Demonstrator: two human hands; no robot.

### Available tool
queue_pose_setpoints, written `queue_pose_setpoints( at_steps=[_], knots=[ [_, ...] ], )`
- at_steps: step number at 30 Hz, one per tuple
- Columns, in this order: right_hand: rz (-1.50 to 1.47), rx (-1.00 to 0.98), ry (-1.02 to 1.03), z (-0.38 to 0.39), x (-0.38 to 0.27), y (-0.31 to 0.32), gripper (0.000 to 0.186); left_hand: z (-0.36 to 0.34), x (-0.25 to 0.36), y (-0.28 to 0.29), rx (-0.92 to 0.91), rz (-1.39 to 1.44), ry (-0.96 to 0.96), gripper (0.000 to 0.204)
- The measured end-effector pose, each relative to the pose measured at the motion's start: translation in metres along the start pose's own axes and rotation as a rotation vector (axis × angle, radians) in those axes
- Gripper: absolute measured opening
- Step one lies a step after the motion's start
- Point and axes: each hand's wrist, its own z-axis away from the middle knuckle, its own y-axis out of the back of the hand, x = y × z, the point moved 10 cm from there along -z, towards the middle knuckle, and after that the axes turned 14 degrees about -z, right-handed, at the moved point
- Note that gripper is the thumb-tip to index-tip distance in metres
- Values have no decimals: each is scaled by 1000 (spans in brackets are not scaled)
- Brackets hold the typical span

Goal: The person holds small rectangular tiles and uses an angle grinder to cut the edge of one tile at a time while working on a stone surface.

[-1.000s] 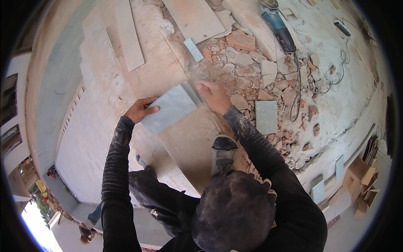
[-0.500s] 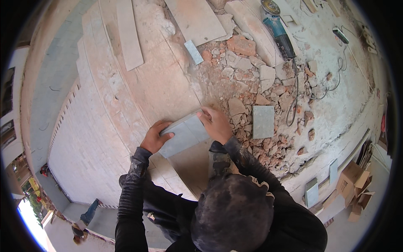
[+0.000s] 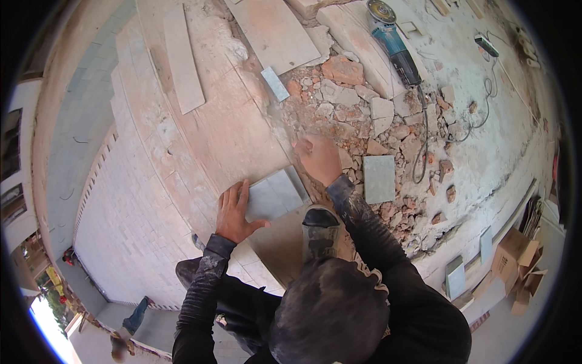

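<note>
A grey-blue tile (image 3: 274, 195), which looks like a stack of more than one piece, lies on a larger beige slab (image 3: 280, 239) in front of me. Along its left edge rests my left hand (image 3: 235, 213), fingers stretched and thumb spread apart, touching the tile without wrapping round it. My right hand (image 3: 320, 160) is off the tile, just beyond its right corner at the edge of the rubble. Its fingers are curled in; whatever they hold, if anything, is hidden.
Broken brick and concrete rubble (image 3: 397, 130) spreads to the right, with a loose grey tile (image 3: 379, 179) on it. A teal angle grinder (image 3: 391, 45) with a cord lies farther off. Long slabs (image 3: 185, 67) and a small tile strip (image 3: 275, 84) are ahead. Cardboard boxes (image 3: 512, 261) stand at lower right.
My right hand has let go of the tile and moved off its far right corner, fingers curled. The left hand has shifted slightly and flattened, and the tile has been lowered nearer the slab.
</note>
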Motion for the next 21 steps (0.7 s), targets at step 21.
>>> queue_pose_setpoints(
  at_steps=[21],
  knots=[
    [1,-86,-284,11,125,109,21,-55,4,46,253,140,-33,102]
  ],
)
